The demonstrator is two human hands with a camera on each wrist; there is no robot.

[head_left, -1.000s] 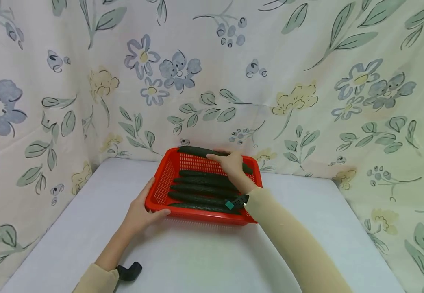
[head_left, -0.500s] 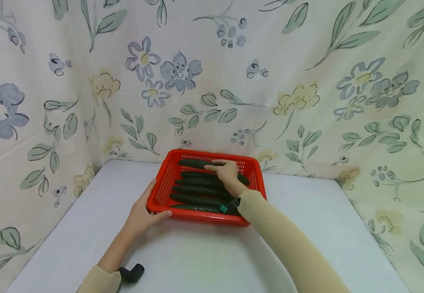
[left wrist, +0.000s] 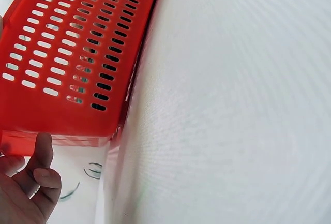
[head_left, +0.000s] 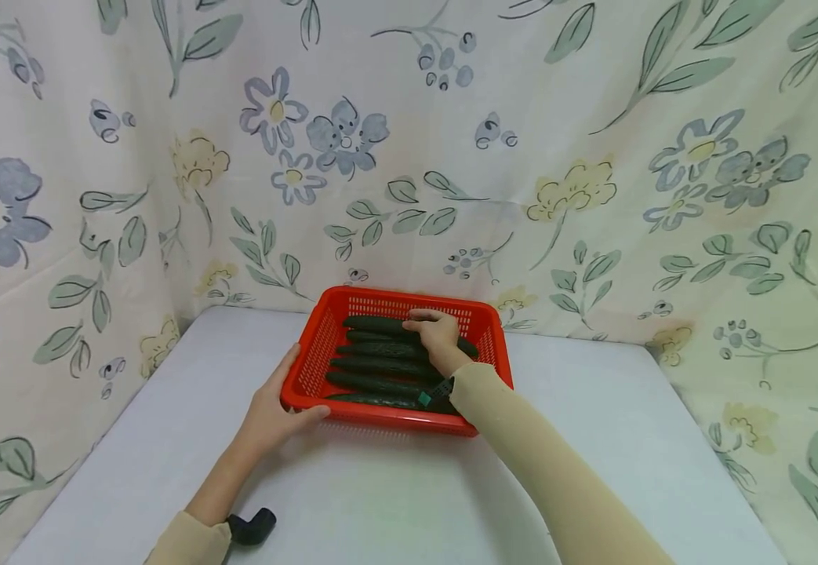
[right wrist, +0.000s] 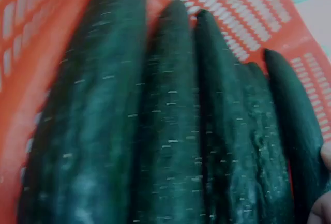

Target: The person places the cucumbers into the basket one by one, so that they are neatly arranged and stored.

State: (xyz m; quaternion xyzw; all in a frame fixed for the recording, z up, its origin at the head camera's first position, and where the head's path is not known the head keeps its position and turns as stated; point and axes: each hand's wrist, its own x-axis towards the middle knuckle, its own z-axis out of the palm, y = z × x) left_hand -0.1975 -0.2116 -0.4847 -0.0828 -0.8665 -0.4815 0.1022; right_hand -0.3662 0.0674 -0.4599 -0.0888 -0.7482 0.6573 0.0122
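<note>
A red plastic basket (head_left: 383,417) with slotted walls holds several dark green cucumbers (head_left: 376,365) lying side by side. My left hand (head_left: 267,416) grips its near left corner, thumb along the front rim and fingers at the left side. In the left wrist view, curled fingers (left wrist: 44,154) show at the corner of the basket wall (left wrist: 57,118). Inside the back of the basket, my right hand (head_left: 438,336) pinches a cucumber (head_left: 372,323) from above. That same cucumber (right wrist: 292,97) lies at the right of the right wrist view, thumb and a finger at its edge.
The basket stands on a white table (head_left: 394,502), towards its back edge. A floral curtain (head_left: 409,157) hangs behind and along both sides. Dark straps with small devices circle both wrists, including a black one (head_left: 252,526) on the left.
My right hand has lowered the cucumber from over the basket's back rim down into the basket, behind the other cucumbers. My left hand has stayed at the corner.
</note>
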